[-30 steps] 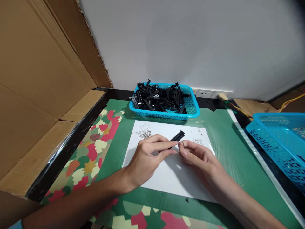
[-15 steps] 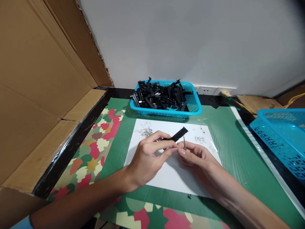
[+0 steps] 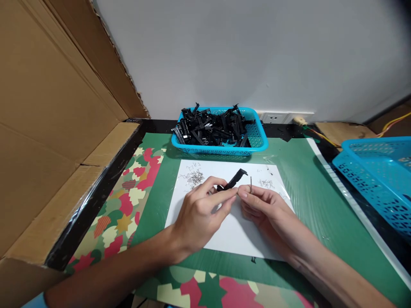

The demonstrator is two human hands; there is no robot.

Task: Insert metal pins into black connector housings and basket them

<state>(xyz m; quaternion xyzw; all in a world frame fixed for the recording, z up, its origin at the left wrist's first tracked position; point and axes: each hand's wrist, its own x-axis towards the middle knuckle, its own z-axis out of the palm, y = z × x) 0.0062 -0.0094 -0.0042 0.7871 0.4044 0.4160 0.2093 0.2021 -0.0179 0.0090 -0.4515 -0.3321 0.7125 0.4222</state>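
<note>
Above the worktop (image 3: 308,179), well in from its near edge, the left hand (image 3: 199,211) grasps a black part (image 3: 236,179) in its fingers while the right hand (image 3: 266,205) pinches a thin metal piece (image 3: 251,183), which a loosened fingertip hold could drop.

Bare left hand (image 3: 199,214) and forearm (image 3: 122,266), probably with a light-blue sleeve edge (image 3: 36,301).

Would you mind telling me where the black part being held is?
In the head view, the black part is just right of centre, held by the left hand over the white sheet, near the right hand.
</note>
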